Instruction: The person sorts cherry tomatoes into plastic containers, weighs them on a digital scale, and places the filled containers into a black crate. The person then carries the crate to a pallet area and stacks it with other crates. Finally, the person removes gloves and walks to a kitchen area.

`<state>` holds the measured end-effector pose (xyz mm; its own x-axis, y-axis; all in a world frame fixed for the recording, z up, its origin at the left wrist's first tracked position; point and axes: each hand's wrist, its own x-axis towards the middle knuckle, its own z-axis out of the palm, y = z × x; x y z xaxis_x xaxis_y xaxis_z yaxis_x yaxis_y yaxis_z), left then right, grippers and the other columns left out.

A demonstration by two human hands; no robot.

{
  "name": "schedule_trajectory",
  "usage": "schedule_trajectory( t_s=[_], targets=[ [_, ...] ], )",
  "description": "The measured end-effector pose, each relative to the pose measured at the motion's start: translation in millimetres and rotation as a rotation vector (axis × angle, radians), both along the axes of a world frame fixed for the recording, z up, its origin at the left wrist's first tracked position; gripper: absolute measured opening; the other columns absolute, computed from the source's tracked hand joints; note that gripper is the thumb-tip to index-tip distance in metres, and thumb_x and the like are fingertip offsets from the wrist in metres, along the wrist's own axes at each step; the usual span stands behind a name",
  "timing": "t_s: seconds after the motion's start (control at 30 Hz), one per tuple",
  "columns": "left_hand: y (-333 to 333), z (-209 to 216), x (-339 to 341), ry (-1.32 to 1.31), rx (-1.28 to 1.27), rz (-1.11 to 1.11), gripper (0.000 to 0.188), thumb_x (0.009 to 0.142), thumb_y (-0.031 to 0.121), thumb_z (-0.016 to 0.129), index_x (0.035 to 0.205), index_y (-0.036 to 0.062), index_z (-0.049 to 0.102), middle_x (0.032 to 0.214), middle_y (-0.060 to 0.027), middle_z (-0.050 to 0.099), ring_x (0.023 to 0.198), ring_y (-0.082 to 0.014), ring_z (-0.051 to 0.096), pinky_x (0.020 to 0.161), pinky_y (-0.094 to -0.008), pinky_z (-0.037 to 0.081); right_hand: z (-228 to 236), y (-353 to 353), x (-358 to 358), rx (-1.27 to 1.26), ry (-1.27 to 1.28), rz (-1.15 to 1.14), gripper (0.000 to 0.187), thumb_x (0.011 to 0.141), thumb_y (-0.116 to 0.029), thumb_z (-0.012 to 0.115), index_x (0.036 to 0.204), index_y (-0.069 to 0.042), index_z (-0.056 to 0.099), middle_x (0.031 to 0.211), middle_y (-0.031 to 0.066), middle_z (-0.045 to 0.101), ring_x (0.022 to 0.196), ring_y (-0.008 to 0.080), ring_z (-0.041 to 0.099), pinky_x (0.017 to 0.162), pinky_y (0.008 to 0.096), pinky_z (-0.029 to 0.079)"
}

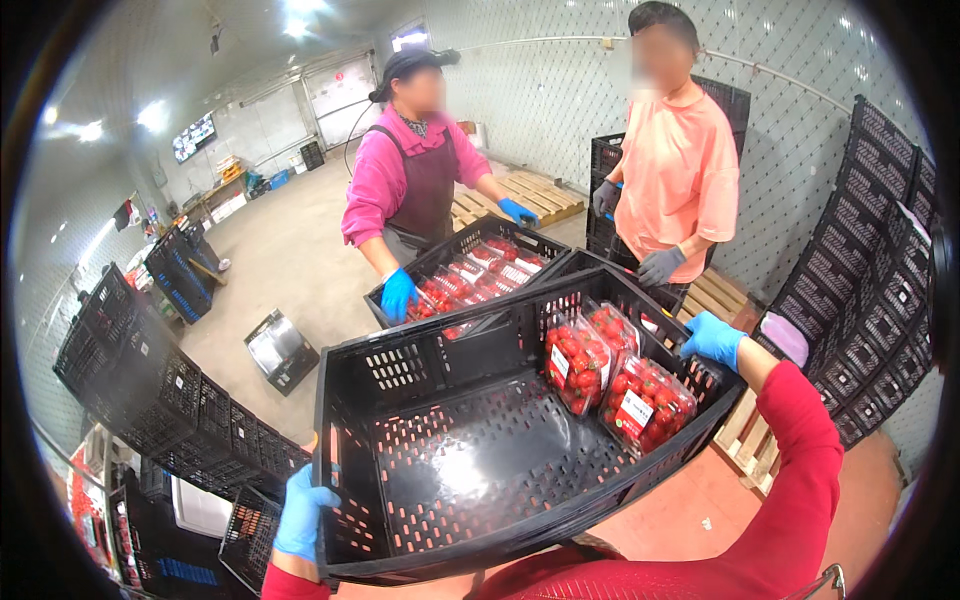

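Between my arms hangs a large black plastic crate [440, 565], tilted, with a slotted floor. My left hand [303, 512], in a light blue glove, grips its left end wall. At the right end, my right hand [714, 340], gloved the same, is closed on the rim. Inside, on the right, lie three clear plastic boxes of red cherry tomatoes: a left box [578, 362], a box behind it [612, 328] and a nearer box [650, 402]. Just beyond, a co-worker in a pink top holds another black crate [375, 300] with several similar boxes.
A second co-worker [675, 180] in a peach shirt and grey gloves stands at the far right. Stacked black crates rise at left [180, 400] and right [870, 270]. Wooden pallets [545, 195] lie on the floor behind. A lone crate [280, 350] sits on the floor.
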<state>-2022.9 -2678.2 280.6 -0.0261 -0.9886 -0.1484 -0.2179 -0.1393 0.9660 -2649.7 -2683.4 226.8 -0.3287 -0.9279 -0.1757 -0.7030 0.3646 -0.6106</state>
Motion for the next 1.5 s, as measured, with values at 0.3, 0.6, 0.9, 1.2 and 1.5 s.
schedule_trajectory(
  t_s=[0.3,0.6,0.9,1.2,1.5],
  targets=[
    [-34,-38,-134,0.243,-0.075,0.180,0.042,0.059,-0.003,0.045,0.099,0.0008,0.056,0.087,-0.0017,0.058,0.076,-0.0140,0.057,0.070,-0.0237,0.045,-30,-185,-79,-0.102,0.398,0.060,0.026,0.065,-0.017,0.068,0.086,0.000,0.068,0.082,0.0206,0.066,0.077,0.0330,0.065,0.070,0.0409,0.052],
    [-52,-52,-170,0.471,-0.062,-0.070,0.061,0.063,-0.002,0.047,0.124,0.0028,0.041,0.110,-0.0096,0.054,0.092,-0.0192,0.057,0.076,-0.0271,0.050,-23,-99,-22,-0.776,0.667,-0.718,0.048,0.070,-0.030,0.073,0.107,-0.002,0.060,0.114,0.0199,0.057,0.111,0.0318,0.052,0.092,0.0415,0.042],
    [-42,-45,-161,0.425,0.337,-0.126,0.046,0.073,0.009,0.052,0.118,-0.0016,0.049,0.102,-0.0119,0.061,0.090,-0.0250,0.061,0.082,-0.0342,0.051,-47,-81,50,-0.706,-1.258,-0.562,0.042,0.070,-0.005,0.075,0.106,0.006,0.058,0.098,0.0138,0.063,0.082,0.0199,0.061,0.066,0.0355,0.050],
    [-39,-68,-183,0.559,0.164,-0.200,0.047,0.072,0.007,0.050,0.118,-0.0012,0.049,0.101,-0.0100,0.059,0.089,-0.0215,0.060,0.080,-0.0324,0.052,-32,-109,22,-0.502,-0.787,-0.684,0.020,0.054,0.003,0.067,0.071,0.011,0.059,0.068,0.0134,0.059,0.057,0.0226,0.056,0.050,0.0370,0.043],
    [-72,-96,-243,0.664,0.077,-0.156,0.042,0.076,0.005,0.052,0.118,0.0025,0.050,0.101,-0.0064,0.058,0.090,-0.0193,0.059,0.079,-0.0318,0.051,-41,-159,-57,-0.577,-0.650,-0.618,0.018,0.057,-0.009,0.068,0.064,0.007,0.062,0.058,0.0101,0.057,0.049,0.0188,0.050,0.046,0.0349,0.038]
  ],
)
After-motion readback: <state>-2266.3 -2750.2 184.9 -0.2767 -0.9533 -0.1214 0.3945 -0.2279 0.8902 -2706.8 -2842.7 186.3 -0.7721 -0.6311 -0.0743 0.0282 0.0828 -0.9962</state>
